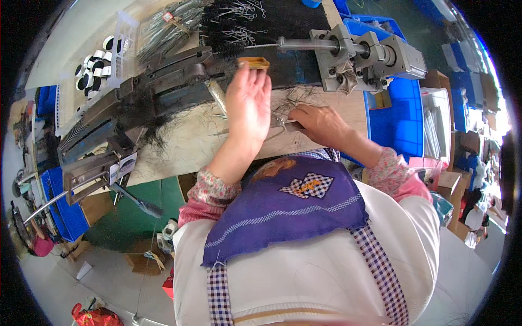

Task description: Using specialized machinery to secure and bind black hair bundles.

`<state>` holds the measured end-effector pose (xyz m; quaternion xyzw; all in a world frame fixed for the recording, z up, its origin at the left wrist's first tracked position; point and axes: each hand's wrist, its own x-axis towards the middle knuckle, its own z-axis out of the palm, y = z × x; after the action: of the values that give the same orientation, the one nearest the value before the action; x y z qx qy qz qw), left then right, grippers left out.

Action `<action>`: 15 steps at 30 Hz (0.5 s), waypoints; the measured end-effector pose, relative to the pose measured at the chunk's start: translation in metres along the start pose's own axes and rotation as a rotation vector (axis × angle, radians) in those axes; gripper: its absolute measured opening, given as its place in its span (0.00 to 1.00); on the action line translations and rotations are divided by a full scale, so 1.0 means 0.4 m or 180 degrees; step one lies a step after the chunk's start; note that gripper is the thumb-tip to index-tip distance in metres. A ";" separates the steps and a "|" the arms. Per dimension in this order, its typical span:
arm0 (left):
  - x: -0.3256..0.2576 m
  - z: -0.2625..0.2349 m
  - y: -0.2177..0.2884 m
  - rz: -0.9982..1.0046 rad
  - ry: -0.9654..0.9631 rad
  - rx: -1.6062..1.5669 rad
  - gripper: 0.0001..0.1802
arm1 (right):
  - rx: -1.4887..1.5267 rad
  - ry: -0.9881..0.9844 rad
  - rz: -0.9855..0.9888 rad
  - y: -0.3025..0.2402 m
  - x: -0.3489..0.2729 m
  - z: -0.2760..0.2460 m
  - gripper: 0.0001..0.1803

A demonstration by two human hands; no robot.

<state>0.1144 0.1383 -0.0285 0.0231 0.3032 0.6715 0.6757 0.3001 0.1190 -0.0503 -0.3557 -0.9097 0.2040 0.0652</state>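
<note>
My left hand [251,103] reaches up over the dark metal bed of a bench machine [179,76]. Its fingertips and thumb are at a small yellow-brown block [255,62] and appear to grip it. My right hand [322,125] is lower, by the bench's near edge, with its fingers curled in. A flat grey metal piece [293,126] and loose dark bristles [299,98] are at its fingertips; what it pinches is hidden. Between the hands lies a metal tool with a looped handle [278,132], partly covered. A tape-wrapped lever [216,95] stands beside my left hand.
A motor unit [394,57] drives a rod [296,43] at the back right. Wires with looped ends [234,32] and a wire bundle [168,30] lie behind the machine. Black-and-white rolls [95,70] fill a clear tray at the left. A blue bin [402,117] stands right.
</note>
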 end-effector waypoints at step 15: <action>-0.440 -0.525 0.510 0.1416 0.4499 0.6065 0.40 | 0.0991 0.1506 0.0047 -0.003 0.023 -0.234 0.07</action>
<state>-0.1453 -0.0833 -0.0436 0.1914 0.9691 0.1445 -0.0581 0.3172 0.1550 0.0348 -0.3858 -0.8243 0.2530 0.3281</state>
